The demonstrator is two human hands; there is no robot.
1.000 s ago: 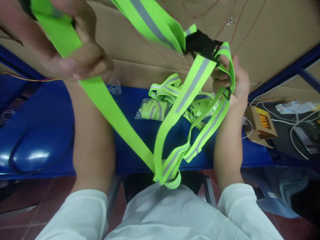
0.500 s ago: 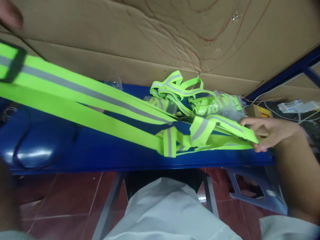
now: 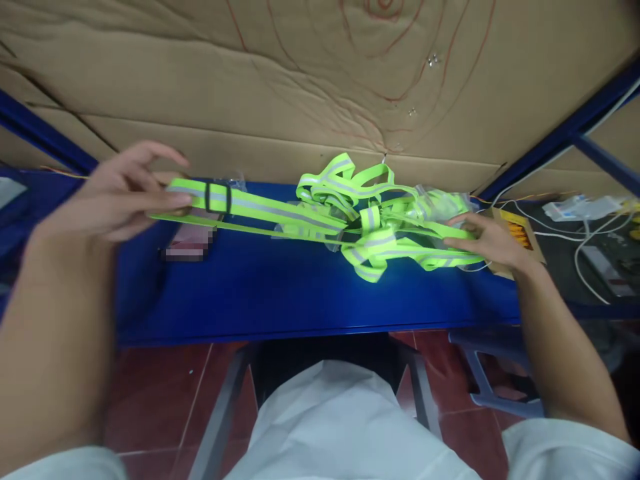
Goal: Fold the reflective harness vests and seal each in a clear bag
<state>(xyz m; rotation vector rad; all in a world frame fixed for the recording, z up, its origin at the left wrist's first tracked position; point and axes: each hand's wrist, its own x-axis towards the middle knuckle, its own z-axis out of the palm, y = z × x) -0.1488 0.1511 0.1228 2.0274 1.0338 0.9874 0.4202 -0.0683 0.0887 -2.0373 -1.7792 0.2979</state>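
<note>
A neon yellow-green reflective strap harness (image 3: 295, 215) with a grey stripe stretches between my two hands above the blue table. At the left, my left hand (image 3: 125, 193) pinches one looped end between thumb and fingers. Close to those fingers a black slide buckle (image 3: 219, 198) sits on the strap. My right hand (image 3: 487, 240) is closed on the other end, at the right side of the table. Between the hands the straps bunch into loose loops around a dark centre piece, which is partly hidden.
More reflective straps (image 3: 345, 180) lie behind, some in clear plastic bags (image 3: 445, 200). A reddish flat box (image 3: 187, 241) rests beneath the left strap. An open carton (image 3: 520, 237) with yellow contents and white cables (image 3: 590, 233) stand right. Cardboard (image 3: 200, 100) backs the blue table (image 3: 280, 300).
My left hand has come in from the upper left edge, lower and nearer the table. The strap between my hands is less stretched. My right hand has shifted slightly left and up.
</note>
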